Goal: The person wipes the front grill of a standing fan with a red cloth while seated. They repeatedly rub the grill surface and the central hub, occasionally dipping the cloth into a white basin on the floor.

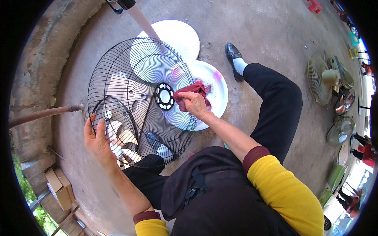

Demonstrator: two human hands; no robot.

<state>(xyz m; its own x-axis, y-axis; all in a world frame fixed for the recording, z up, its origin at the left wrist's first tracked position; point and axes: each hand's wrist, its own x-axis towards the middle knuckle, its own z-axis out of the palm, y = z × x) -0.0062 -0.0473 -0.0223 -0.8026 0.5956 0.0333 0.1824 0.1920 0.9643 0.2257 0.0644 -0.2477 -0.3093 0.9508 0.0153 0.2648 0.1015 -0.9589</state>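
A black wire fan grille point(164, 96) with a round hub ring lies in front of me, tilted over basins and other items. My left hand point(99, 138) grips its rim at the lower left, thumb and fingers around the wires. In my right hand point(193, 103) is a dark red wet-looking cloth point(198, 88), held just right of the hub. Below the cloth stands a white basin point(221, 97) with pink patches and a speckled, perhaps sudsy, inside. Another white basin or round lid point(180, 29) is behind it, partly seen through the wires.
A pole point(141, 20) rises at the top. A wooden stick point(47, 115) juts from the left, near a cardboard box point(60, 188). Fans point(320, 79) stand at the right, with a green basin point(336, 177) nearer. My shoe point(233, 59) rests beside the basins. People are far right.
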